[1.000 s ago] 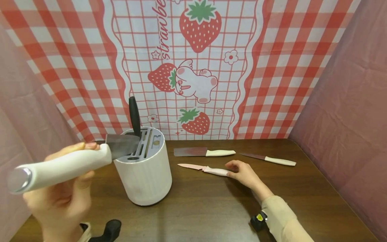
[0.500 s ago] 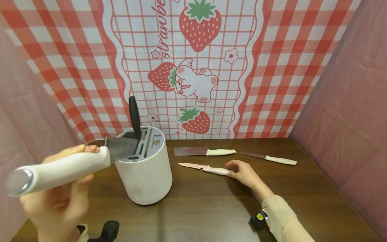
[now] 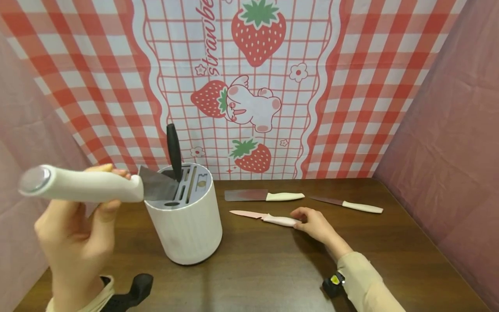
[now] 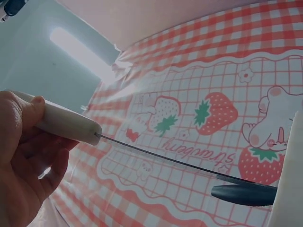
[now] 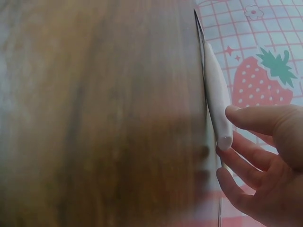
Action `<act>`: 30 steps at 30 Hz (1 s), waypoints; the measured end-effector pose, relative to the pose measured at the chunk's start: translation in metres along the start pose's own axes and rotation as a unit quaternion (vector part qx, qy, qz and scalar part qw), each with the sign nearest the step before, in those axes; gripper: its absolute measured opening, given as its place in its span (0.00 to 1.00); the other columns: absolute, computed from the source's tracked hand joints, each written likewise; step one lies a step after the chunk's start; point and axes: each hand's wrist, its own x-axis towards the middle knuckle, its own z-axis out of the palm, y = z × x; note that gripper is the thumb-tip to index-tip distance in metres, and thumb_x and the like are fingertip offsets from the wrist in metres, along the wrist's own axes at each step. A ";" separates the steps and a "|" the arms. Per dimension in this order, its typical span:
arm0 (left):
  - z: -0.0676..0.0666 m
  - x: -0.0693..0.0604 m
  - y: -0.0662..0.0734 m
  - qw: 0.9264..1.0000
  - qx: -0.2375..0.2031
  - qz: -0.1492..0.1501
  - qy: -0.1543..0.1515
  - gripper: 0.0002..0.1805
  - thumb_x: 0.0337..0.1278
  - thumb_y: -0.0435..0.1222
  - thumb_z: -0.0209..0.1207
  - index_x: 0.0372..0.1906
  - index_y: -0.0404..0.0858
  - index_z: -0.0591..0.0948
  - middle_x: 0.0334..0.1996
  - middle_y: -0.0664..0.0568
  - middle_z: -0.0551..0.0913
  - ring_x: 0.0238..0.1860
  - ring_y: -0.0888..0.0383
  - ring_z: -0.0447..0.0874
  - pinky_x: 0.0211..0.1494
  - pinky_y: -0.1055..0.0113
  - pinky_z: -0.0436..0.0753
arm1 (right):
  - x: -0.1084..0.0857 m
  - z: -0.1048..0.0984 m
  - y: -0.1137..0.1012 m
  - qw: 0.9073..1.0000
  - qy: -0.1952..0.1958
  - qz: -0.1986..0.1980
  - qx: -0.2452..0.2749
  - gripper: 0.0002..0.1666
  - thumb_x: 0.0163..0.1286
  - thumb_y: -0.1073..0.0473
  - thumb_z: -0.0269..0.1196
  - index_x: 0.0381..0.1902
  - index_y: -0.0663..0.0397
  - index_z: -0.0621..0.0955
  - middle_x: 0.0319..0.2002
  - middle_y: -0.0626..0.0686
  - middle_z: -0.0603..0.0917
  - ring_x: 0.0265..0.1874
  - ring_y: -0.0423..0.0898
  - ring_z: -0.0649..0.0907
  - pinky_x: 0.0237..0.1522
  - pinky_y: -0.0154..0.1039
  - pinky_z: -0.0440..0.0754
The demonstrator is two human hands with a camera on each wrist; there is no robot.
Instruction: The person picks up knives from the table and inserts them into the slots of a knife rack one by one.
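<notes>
Left hand [image 3: 78, 229], over the tabletop [image 3: 253, 268] and beside the white block [image 3: 189, 234] at lower left, grips a broad knife [image 3: 117, 187]; I cannot tell whether its blade is slotted. Loading, I judge, is partly done: one black-handled tool [image 3: 173, 149] stands in; left over, centre to right, lie a cleaver [image 3: 280, 197], slim knife [image 3: 360, 207] and pink-bladed knife [image 3: 274, 219], its handle end pinched by my right hand [image 3: 316, 223].

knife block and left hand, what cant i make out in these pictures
Head: what the black handle joins, hidden inside the knife block.
Left wrist: far end of the blade held by the left hand, behind the block's wall.
Head: the tan detail on the block's top, too small.
Right wrist: the table grain, blurred.
</notes>
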 end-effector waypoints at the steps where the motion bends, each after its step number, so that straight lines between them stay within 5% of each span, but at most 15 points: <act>1: 0.003 0.004 0.001 1.000 0.010 -0.009 -0.004 0.20 0.41 0.24 0.65 0.39 0.13 0.74 0.35 0.29 0.81 0.40 0.44 0.82 0.49 0.63 0.78 | 0.000 0.000 0.000 1.000 0.000 0.002 0.000 0.15 0.53 0.64 0.66 0.41 0.57 0.80 0.36 0.53 0.83 0.37 0.47 0.80 0.40 0.43 0.75; 11: 0.016 0.022 -0.004 0.991 0.112 -0.069 -0.013 0.19 0.48 0.28 0.62 0.45 0.20 0.76 0.37 0.44 0.84 0.40 0.57 0.81 0.45 0.75 0.74 | 0.001 0.001 -0.002 1.000 -0.007 0.005 -0.001 0.15 0.52 0.65 0.66 0.40 0.58 0.81 0.36 0.52 0.83 0.37 0.47 0.80 0.41 0.43 0.75; 17: 0.013 0.016 -0.018 0.982 0.160 -0.095 -0.017 0.18 0.50 0.29 0.61 0.47 0.24 0.77 0.37 0.53 0.84 0.37 0.63 0.79 0.36 0.78 0.71 | 0.000 0.003 0.000 1.000 -0.006 0.013 -0.010 0.16 0.50 0.64 0.67 0.40 0.58 0.81 0.34 0.51 0.84 0.35 0.45 0.80 0.39 0.41 0.75; 30: 0.012 0.002 -0.042 0.967 0.212 -0.127 -0.064 0.19 0.48 0.24 0.60 0.49 0.28 0.77 0.39 0.65 0.81 0.37 0.67 0.77 0.38 0.82 0.74 | 0.000 0.004 0.001 0.999 0.003 0.016 -0.028 0.16 0.48 0.65 0.68 0.39 0.61 0.82 0.33 0.52 0.82 0.32 0.44 0.78 0.35 0.38 0.74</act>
